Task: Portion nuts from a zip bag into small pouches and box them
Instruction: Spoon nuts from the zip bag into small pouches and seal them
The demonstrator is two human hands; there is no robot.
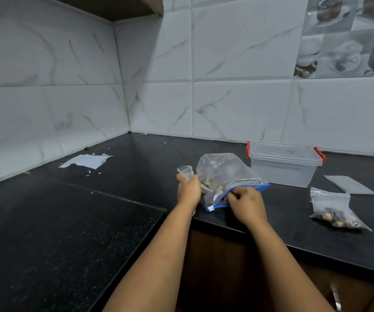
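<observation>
A clear zip bag [224, 174] with a blue zip strip lies on the black counter, nuts visible inside it. My right hand [245, 202] reaches into its open mouth, fingers curled at the blue strip. My left hand [188, 188] grips a small clear pouch [186, 171], its open top sticking up beside the zip bag. A filled small pouch [334, 210] with nuts lies at the right. A flat empty pouch [349, 185] lies behind it. The clear box [284, 165] with red latches stands lidded behind the zip bag.
The black counter [69, 233] runs along tiled walls in a corner. A torn piece of white paper [87, 161] with scraps lies at the back left. The counter's front edge drops off below my arms, above a brown cabinet.
</observation>
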